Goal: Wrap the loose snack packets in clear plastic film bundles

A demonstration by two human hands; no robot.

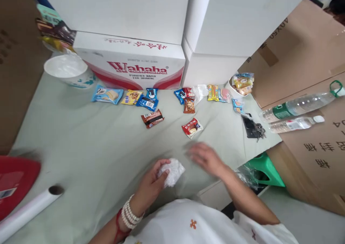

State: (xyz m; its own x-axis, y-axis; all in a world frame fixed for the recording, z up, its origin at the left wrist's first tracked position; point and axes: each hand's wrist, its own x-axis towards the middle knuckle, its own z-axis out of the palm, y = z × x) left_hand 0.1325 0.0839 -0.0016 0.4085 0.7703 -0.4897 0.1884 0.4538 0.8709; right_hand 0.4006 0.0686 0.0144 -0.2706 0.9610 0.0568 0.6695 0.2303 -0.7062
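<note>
My left hand (155, 181) is closed around a crumpled white wad (174, 172), thumb on top; it looks like thin plastic film or tissue. My right hand (206, 157) hovers just to the right of it, blurred by motion, fingers stretched out and nothing visible in them. Beyond it on the cloth lies a red and white snack packet (192, 128). A brown packet (152, 118) is farther left. Behind these sit a brown cookie packet (189, 106), blue packets (147, 102), a yellow packet (131, 97) and a light blue wafer packet (107, 94).
A Wahaha water carton (134, 69) borders the back. At the back left stands a white paper tub (68, 69); at the back right, a bowl of snacks (233, 89). A phone (249, 125) with keys lies right, near plastic bottles (304, 105). A white tube (29, 211) lies front left.
</note>
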